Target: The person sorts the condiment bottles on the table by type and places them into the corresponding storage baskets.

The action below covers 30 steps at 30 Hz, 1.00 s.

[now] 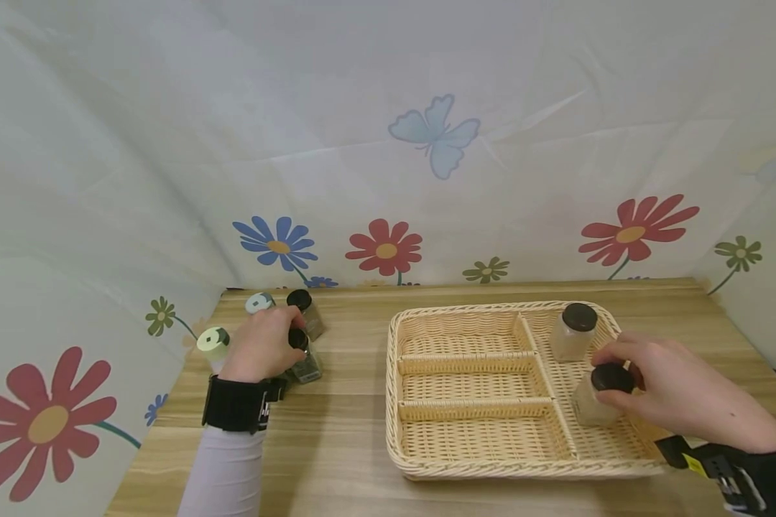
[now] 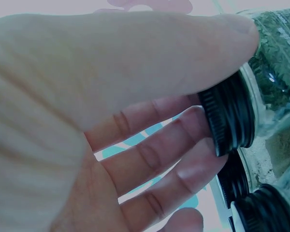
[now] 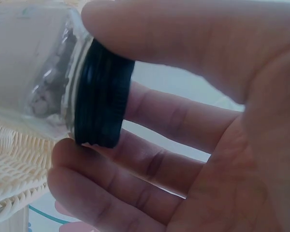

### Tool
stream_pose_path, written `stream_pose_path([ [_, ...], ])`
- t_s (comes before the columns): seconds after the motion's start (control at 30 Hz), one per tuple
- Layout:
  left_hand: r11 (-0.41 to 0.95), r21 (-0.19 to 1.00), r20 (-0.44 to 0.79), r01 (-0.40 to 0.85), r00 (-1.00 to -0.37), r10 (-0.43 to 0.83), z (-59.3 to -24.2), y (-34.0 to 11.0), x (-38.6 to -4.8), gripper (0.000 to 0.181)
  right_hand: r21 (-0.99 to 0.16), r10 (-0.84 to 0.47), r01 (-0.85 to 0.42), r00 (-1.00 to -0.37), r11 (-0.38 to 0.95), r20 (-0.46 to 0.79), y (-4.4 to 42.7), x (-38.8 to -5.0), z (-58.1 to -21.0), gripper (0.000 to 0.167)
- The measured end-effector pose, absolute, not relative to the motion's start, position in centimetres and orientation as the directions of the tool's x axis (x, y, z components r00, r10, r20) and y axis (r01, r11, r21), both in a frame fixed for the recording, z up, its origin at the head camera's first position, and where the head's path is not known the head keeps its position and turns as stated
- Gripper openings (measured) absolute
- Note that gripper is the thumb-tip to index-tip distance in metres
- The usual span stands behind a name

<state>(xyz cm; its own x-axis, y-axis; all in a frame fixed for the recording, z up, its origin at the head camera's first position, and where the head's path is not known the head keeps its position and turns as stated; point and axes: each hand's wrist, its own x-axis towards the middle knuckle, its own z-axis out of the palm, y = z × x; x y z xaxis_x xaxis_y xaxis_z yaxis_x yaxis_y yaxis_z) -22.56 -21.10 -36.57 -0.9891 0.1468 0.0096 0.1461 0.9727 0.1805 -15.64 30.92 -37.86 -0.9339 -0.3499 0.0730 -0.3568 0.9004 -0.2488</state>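
At the left of the table the left hand (image 1: 263, 345) grips a jar of green flakes (image 2: 280, 63) by its black lid (image 2: 229, 113). Another black-lidded jar (image 1: 312, 322) stands just behind it. On the right, the right hand (image 1: 675, 380) pinches the black lid (image 3: 104, 94) of a clear jar (image 1: 591, 403) between thumb and fingers, in the right compartment of the wicker basket (image 1: 468, 470). A second black-lidded jar (image 1: 570, 341) stands behind that one in the same compartment. Whether the held jars touch the surfaces under them I cannot tell.
Two light-lidded containers, one pale green (image 1: 213, 343) and one pale blue (image 1: 259, 302), stand beside the left hand. Three compartments lie in the basket's left part, split by wicker dividers (image 1: 468, 365). A flowered white curtain (image 1: 491, 179) hangs behind the table (image 1: 345, 402).
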Motion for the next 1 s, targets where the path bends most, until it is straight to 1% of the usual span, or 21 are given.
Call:
stream_pose_path([
  [0.3, 0.977, 0.169, 0.001, 0.134, -0.991, 0.136, -36.39, -20.99, -22.49, 0.039, -0.247, -0.335, -0.336, -0.941, 0.909, 0.050, 30.96, -15.71, -37.74, 0.039],
  [0.5, 0.977, 0.170, -0.005, 0.131, -0.991, 0.134, -36.27, -20.85, -22.42, 0.039, -0.243, -0.337, -0.340, -0.940, 0.908, 0.056, 30.96, -15.65, -37.85, 0.041],
  [1.0, 0.969, 0.212, -0.021, 0.128, -0.991, 0.136, -36.75, -20.66, -22.69, 0.040, -0.243, -0.346, -0.353, -0.936, 0.904, 0.073, 31.14, -15.94, -38.21, 0.045],
])
